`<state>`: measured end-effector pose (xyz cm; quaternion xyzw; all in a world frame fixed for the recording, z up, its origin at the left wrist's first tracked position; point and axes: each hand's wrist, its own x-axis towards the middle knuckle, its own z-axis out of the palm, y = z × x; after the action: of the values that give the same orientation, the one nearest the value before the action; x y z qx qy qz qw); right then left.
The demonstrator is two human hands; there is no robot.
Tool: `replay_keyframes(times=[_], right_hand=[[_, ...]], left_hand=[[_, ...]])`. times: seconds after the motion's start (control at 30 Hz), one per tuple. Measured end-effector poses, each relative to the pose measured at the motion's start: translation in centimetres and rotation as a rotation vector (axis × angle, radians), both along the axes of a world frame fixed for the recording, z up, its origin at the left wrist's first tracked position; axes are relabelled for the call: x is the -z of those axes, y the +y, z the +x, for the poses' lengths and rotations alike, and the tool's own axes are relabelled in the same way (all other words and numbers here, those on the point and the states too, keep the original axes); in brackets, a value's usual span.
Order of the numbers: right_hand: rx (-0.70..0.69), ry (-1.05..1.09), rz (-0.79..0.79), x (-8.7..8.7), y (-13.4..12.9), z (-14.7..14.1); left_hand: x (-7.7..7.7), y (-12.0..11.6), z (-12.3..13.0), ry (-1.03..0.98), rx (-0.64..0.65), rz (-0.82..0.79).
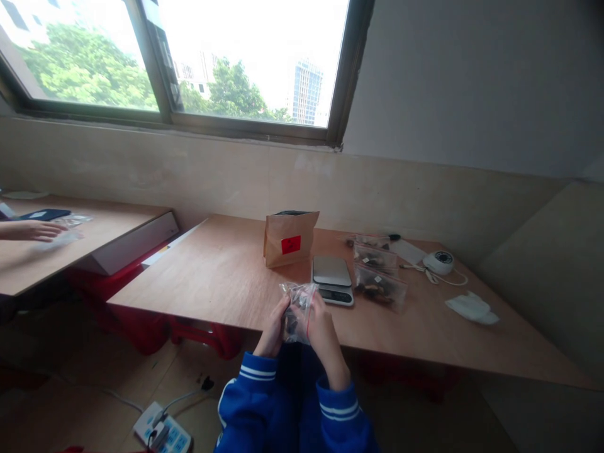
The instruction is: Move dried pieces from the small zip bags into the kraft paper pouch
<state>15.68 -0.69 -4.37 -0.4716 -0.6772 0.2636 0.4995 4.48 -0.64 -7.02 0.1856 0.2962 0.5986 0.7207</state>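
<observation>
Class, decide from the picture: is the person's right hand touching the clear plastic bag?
Touching. The head view shows the right hand holding one side of the clear plastic bag.

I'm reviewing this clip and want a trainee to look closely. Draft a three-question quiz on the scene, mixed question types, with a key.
1. Open question: What do the left hand and the right hand hold between them?

2. True or false: The brown paper bag on the table has a red label on its front.

3. Multiple choice: From the wearer's view, where do the bags with dark contents lie relative to the scale?
A) To its left
B) To its right
C) On top of it

Key:
1. A clear plastic bag
2. True
3. B
</observation>
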Motion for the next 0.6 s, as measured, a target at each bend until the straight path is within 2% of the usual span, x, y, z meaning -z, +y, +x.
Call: replay_keyframes(times=[0.17, 0.3, 0.43, 0.6], right_hand=[[0.085, 0.099, -0.015, 0.3, 0.3, -0.2], [0.097, 0.166, -0.019, 0.3, 0.5, -0.9], [0.104, 0.264, -0.05, 0.8, 0.6, -1.4], [0.132, 0.41, -0.134, 1.4, 0.8, -1.2]], left_hand=[[0.5, 0.0, 0.5, 0.084, -0.032, 0.029], [-0.2, -0.1, 0.4, 0.058, -0.033, 0.062], [-0.9, -0.4, 0.3, -0.026, -0.058, -0.027], [-0.5, -0.1, 0.0, -0.07, -0.084, -0.116]])
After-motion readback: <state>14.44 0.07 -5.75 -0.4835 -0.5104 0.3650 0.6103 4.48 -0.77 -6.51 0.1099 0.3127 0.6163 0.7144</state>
